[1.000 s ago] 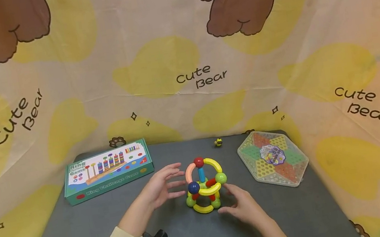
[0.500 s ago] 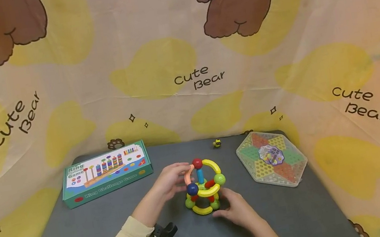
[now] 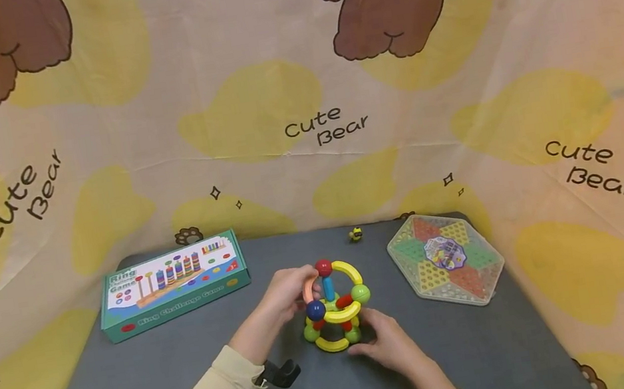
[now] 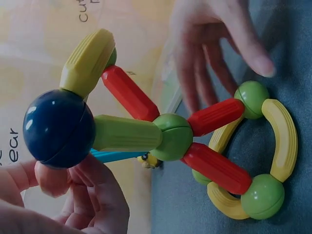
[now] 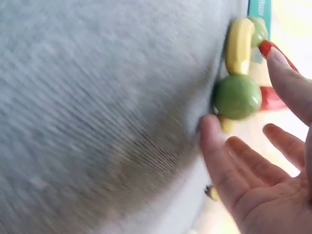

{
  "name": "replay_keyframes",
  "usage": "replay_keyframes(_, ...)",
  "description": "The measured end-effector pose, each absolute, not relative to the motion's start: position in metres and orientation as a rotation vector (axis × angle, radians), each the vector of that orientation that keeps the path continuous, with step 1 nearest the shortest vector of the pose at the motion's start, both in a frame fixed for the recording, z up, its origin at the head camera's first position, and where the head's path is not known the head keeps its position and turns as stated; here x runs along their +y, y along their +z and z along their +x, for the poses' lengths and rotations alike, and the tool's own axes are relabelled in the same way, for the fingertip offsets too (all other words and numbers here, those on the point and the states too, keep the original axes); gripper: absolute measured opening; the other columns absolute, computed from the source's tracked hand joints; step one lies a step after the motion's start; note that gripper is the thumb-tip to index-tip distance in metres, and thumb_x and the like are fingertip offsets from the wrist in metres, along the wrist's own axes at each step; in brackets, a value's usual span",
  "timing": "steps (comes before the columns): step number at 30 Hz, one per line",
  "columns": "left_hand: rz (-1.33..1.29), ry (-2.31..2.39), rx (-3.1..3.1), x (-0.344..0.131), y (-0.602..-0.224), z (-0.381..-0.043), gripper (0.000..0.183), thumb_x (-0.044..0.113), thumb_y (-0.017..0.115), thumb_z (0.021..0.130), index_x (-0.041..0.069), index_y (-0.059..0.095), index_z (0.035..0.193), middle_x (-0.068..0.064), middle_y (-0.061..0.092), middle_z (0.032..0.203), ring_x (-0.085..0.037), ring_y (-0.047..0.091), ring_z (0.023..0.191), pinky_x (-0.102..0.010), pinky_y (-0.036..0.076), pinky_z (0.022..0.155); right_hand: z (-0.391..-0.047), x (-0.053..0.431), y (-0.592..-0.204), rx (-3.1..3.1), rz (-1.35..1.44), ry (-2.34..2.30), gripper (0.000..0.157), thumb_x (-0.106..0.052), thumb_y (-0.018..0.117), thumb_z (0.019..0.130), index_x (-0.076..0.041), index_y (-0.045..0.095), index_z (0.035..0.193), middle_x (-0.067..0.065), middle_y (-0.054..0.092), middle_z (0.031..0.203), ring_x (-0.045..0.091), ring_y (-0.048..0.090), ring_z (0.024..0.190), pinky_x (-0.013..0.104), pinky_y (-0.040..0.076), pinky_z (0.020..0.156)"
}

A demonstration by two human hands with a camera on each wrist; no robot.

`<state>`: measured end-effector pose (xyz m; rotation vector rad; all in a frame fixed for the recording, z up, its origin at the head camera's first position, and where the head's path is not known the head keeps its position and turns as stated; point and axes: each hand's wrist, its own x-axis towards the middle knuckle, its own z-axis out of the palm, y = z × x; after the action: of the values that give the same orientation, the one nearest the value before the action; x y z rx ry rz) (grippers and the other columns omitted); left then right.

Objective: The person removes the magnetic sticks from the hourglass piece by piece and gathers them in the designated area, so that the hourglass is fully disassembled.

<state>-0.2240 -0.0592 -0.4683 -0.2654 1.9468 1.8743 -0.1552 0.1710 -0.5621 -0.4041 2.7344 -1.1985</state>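
A toy built of coloured balls and rods (image 3: pixel 342 315) stands upright on the grey table, with a ring of yellow curved rods at its base. My left hand (image 3: pixel 286 294) pinches its pink curved rod (image 4: pixel 52 180) between thumb and fingers, just by the dark blue ball (image 4: pixel 59 127). That rod links the blue ball and the red ball (image 3: pixel 323 267) on top. On the toy's right side, my right hand (image 3: pixel 391 340) is held low with fingers spread around a green base ball (image 5: pixel 238 97), not curled onto it.
A green ring game box (image 3: pixel 174 285) lies at the back left. To the right rests a hexagonal board-game case (image 3: pixel 472 278). A tiny yellow-and-black figure (image 3: pixel 356 234) sits near the far edge, before a printed cloth backdrop (image 3: pixel 252 197).
My left hand has moved right to the toy, and its spread fingers have closed on the pink curved rod. My right hand has shifted slightly left beside the base. The toy stays standing.
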Motion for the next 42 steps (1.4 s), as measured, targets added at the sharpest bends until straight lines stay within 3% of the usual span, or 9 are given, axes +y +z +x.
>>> replay_keyframes(4, -0.239, 1.872, 1.966, -0.055, -0.469, -0.225, 0.034, 0.030, 0.060, 0.094, -0.001, 0.067, 0.085, -0.008, 0.067, 0.072, -0.016, 0.063, 0.059, -0.029, 0.048, 0.059, -0.151, 0.176, -0.539, 2.693, -0.143, -1.481, 0.066, -0.015, 0.086, 0.081, -0.009, 0.057, 0.139, 0.014, 0.063, 0.132, 0.032, 0.066, 0.112, 0.034, 0.060, 0.080)
replay_keyframes(7, -0.245, 1.869, 1.978, -0.054, -0.469, -0.225, 0.036, 0.033, 0.060, 0.094, -0.001, 0.068, 0.084, -0.008, 0.067, 0.072, -0.017, 0.063, 0.059, -0.030, 0.048, 0.061, -0.147, 0.177, -0.513, 2.560, -0.040, -1.788, 0.070, -0.006, 0.085, 0.080, -0.013, 0.054, 0.143, 0.014, 0.060, 0.136, 0.033, 0.064, 0.118, 0.033, 0.060, 0.083)
replay_keyframes(14, -0.279, 1.869, 1.991, -0.054, -0.468, -0.225, 0.037, 0.035, 0.061, 0.095, 0.003, 0.068, 0.078, -0.006, 0.067, 0.070, -0.017, 0.062, 0.059, -0.029, 0.049, 0.060, -0.145, 0.169, -0.476, 2.350, -0.154, -1.906, 0.089, -0.011, 0.087, 0.078, -0.031, 0.042, 0.152, 0.009, 0.048, 0.150, 0.033, 0.057, 0.129, 0.033, 0.059, 0.086)
replay_keyframes(21, -0.273, 1.875, 2.011, -0.053, -0.474, -0.226, 0.033, 0.031, 0.061, 0.094, 0.001, 0.069, 0.082, -0.005, 0.065, 0.070, -0.016, 0.062, 0.059, -0.028, 0.051, 0.057, -0.150, 0.160, -0.480, 2.410, -0.127, -1.811, 0.089, -0.020, 0.088, 0.077, -0.022, 0.043, 0.153, 0.010, 0.050, 0.147, 0.030, 0.066, 0.111, 0.032, 0.060, 0.082)
replay_keyframes(29, -0.282, 1.884, 1.998, -0.054, -0.474, -0.227, 0.033, 0.028, 0.059, 0.094, -0.002, 0.070, 0.089, -0.005, 0.067, 0.072, -0.013, 0.061, 0.057, -0.023, 0.050, 0.053, -0.152, 0.158, -0.482, 2.476, -0.148, -1.791, 0.086, -0.020, 0.088, 0.077, -0.020, 0.045, 0.152, 0.012, 0.057, 0.138, 0.027, 0.065, 0.110, 0.029, 0.059, 0.083)
replay_keyframes(34, -0.192, 1.780, 2.011, -0.063, -0.467, -0.224, 0.036, 0.034, 0.058, 0.097, 0.002, 0.067, 0.084, -0.008, 0.070, 0.081, -0.019, 0.061, 0.065, -0.030, 0.053, 0.063, -0.153, 0.157, -0.480, 2.481, -0.158, -1.768, 0.087, -0.022, 0.088, 0.078, -0.019, 0.044, 0.153, 0.011, 0.058, 0.136, 0.026, 0.065, 0.111, 0.029, 0.059, 0.083)
replay_keyframes(38, -0.066, 1.687, 1.990, -0.074, -0.458, -0.221, 0.030, 0.030, 0.061, 0.094, 0.001, 0.065, 0.101, -0.013, 0.070, 0.091, -0.025, 0.065, 0.078, -0.037, 0.058, 0.071, -0.152, 0.157, -0.479, 2.481, -0.151, -1.759, 0.087, -0.023, 0.088, 0.078, -0.019, 0.044, 0.153, 0.012, 0.058, 0.137, 0.027, 0.066, 0.110, 0.030, 0.059, 0.083)
replay_keyframes(42, 0.018, 1.635, 1.934, -0.082, -0.453, -0.221, 0.050, 0.019, 0.067, 0.088, 0.001, 0.055, 0.133, -0.014, 0.070, 0.100, -0.028, 0.070, 0.088, -0.042, 0.061, 0.077, -0.152, 0.158, -0.479, 2.464, -0.134, -1.772, 0.088, -0.023, 0.088, 0.078, -0.019, 0.043, 0.154, 0.013, 0.057, 0.140, 0.027, 0.067, 0.109, 0.030, 0.059, 0.083)
